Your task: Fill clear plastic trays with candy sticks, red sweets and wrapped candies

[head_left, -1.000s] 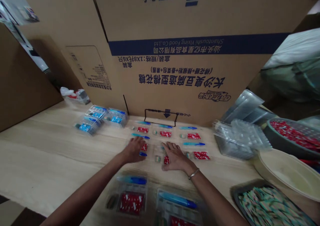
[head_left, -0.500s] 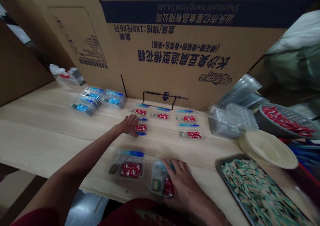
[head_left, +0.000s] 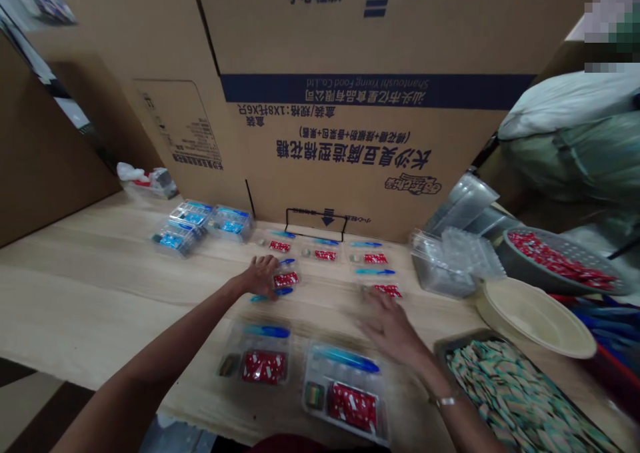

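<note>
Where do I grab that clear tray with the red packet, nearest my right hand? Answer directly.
Pinch the clear plastic tray by its near rim, coming from above with the right hand. It lies flat on the wooden table, and that rim looks bare, clear of the red packet.

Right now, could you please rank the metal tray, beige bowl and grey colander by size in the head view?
Metal tray, though nearest the camera; then beige bowl and grey colander, too alike to rank.

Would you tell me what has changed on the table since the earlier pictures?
The right hand has let go of the clear tray and moved forward toward a far red packet. The left hand stayed beside another red packet; the other tray stayed put.
</note>
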Available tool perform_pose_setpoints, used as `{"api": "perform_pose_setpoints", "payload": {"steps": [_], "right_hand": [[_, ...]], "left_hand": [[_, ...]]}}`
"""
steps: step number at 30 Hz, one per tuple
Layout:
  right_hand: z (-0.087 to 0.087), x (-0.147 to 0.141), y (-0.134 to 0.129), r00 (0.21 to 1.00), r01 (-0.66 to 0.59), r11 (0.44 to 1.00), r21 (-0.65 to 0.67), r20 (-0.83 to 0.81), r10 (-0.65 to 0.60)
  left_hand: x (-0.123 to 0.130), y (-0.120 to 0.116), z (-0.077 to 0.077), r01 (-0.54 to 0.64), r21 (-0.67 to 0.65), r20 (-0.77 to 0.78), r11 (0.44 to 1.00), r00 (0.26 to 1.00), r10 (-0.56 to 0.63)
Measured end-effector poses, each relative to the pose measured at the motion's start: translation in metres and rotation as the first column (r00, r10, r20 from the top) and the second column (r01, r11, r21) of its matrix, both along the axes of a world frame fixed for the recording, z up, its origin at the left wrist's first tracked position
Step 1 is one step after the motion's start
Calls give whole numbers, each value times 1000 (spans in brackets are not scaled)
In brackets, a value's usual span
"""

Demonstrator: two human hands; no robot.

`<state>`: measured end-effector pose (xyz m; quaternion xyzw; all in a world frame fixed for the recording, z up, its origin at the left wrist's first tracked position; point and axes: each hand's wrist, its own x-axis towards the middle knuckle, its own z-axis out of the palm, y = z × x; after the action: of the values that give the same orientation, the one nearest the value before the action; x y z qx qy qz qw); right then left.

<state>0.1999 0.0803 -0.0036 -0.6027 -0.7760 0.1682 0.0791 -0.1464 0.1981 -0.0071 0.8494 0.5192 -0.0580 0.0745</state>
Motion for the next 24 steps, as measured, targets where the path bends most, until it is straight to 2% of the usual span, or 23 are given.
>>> {"api": "perform_pose_setpoints", "payload": {"steps": [2,3,6,8,11,15,17,20,22,24], "right_hand": [[-14,16,25,984,128,992,5,128,-127],[-21,21,32,972,151,989,4,180,-149],[-31,20,36,967,82,996,34,241,-88],[-28,12,32,970,36,998,52,237,-47],[-18,3,29,977,33,998,50,207,-42],[-3,-8,35,991,-40,999,24,126,37],[5,-23,37,991,-131,991,2,37,131],[17,-64,43,946,-319,948,-18,-71,317],[20,-102,49,886,-459,888,-3,-70,458],[18,-138,55,830,-558,830,15,-4,558]], "left_hand": [[-5,-4,-1,4,-7,21,1000,1000,-4],[-9,-6,-2,7,-13,33,1000,999,-7],[-21,-12,-4,32,-49,69,998,997,-29],[-25,-15,-5,48,-85,93,995,995,-40],[-28,-20,-4,36,-102,105,994,994,-25],[-35,-33,-1,-26,49,208,998,978,15],[-43,-44,0,-120,110,271,987,959,86],[-55,-61,-1,-266,78,321,961,919,228],[-57,-70,-3,-291,29,334,956,904,265],[-55,-78,-5,-271,0,336,963,907,255]]}}
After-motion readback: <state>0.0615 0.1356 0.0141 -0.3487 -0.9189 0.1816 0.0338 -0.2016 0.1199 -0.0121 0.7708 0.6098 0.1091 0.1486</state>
